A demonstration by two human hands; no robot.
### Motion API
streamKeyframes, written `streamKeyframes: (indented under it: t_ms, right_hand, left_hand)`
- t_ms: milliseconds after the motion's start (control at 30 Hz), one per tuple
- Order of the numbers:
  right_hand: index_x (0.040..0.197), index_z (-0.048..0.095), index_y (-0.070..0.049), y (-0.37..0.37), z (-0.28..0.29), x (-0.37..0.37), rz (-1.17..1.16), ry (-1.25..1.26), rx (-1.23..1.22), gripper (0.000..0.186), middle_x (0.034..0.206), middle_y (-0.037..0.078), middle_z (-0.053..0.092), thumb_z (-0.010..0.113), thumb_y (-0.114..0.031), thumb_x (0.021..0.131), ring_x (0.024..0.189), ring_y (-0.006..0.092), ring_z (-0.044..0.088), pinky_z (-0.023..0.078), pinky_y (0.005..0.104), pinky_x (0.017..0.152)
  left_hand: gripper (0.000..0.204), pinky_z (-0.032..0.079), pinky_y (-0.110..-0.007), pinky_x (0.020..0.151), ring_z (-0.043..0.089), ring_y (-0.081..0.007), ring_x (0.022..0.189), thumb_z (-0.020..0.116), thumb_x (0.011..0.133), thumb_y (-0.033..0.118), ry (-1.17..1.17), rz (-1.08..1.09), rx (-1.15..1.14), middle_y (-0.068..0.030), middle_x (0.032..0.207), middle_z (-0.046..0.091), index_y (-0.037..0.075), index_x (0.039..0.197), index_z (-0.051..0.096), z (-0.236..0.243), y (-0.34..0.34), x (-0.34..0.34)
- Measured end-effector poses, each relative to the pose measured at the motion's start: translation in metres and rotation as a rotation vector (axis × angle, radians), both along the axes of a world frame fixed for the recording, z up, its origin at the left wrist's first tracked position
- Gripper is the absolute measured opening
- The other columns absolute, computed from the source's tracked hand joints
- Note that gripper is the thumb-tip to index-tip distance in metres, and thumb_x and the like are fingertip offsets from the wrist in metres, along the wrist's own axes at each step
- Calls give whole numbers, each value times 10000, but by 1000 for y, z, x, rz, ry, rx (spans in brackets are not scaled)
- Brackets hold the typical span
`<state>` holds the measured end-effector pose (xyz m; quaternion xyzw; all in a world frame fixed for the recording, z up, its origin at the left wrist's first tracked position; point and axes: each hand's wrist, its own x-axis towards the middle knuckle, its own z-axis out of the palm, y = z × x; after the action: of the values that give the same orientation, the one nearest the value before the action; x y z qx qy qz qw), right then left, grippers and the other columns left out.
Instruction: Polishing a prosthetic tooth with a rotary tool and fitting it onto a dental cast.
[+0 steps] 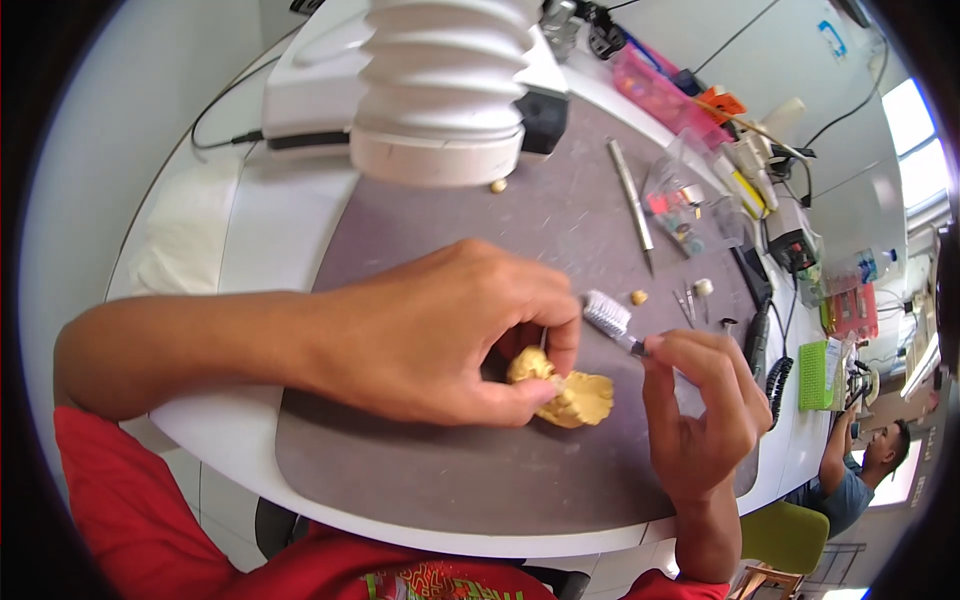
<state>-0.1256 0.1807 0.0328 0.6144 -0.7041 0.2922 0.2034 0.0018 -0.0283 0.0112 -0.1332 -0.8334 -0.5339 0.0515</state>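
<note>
Where the person's left hand [450, 340] arches over the mat, I have the yellow dental cast [585, 402] directly under its fingertips, part of it framed by the thumb and forefinger and the rest standing out toward four o'clock. On my feed the thumb tip and forefinger tip are nearly together, pinched about a small pale piece [557, 383] at the middle of the cast; whether they also grip the cast itself, I cannot tell.

At three o'clock from the cast I see the right hand [705, 405], its thumb and forefinger clamped on the dark handle of a small pale-bristled brush [607, 313]. The bristle head points toward ten o'clock from that hand and sits at one o'clock from the cast, apart from it and near the left forefinger.

All this is over a grey-brown bench mat [420, 470]. Counting from the cast, I find a white corrugated duct [437, 160] at eleven, a slim metal hand tool [628, 190] between twelve and one, a small tan lump [639, 297] just past one, and a dark handpiece [757, 345] between two and three. A seated co-worker [845, 480] shows between three and four, well away from the cast.
</note>
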Motion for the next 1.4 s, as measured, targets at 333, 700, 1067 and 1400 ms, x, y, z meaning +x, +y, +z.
streamKeyframes:
  t_ms: [333,700,1067,1400]
  right_hand:
    - [1054,701,-10,2,66,-78,-365,34,186,186,928,148,710,632,4,882,766,214,701,534,332,653]
    - [1042,686,13,-99,115,-212,-322,121,168,202,947,190,723,534,-41,921,876,313,708,535,408,810]
    - [1001,723,-30,-166,105,-276,-225,229,565,188,976,178,721,674,-148,862,961,337,679,528,425,847]
    - [928,727,-38,-157,125,-278,-404,39,914,278,908,167,718,765,-243,744,893,306,683,538,399,788]
  left_hand:
    - [145,500,-288,681,608,-164,764,724,838,94,-5,-17,-28,-71,920,630,17,913,625,7,3,3]
    - [166,503,-335,754,644,-233,876,761,822,88,48,-52,-48,-76,975,661,42,927,641,1,-3,0]
    - [173,545,-319,788,675,-216,938,770,845,112,5,-86,-25,-69,1055,675,38,970,676,3,-9,0]
    - [195,555,-312,814,680,-220,962,761,862,130,-26,-90,-30,-77,1069,685,33,1012,683,8,-7,2]
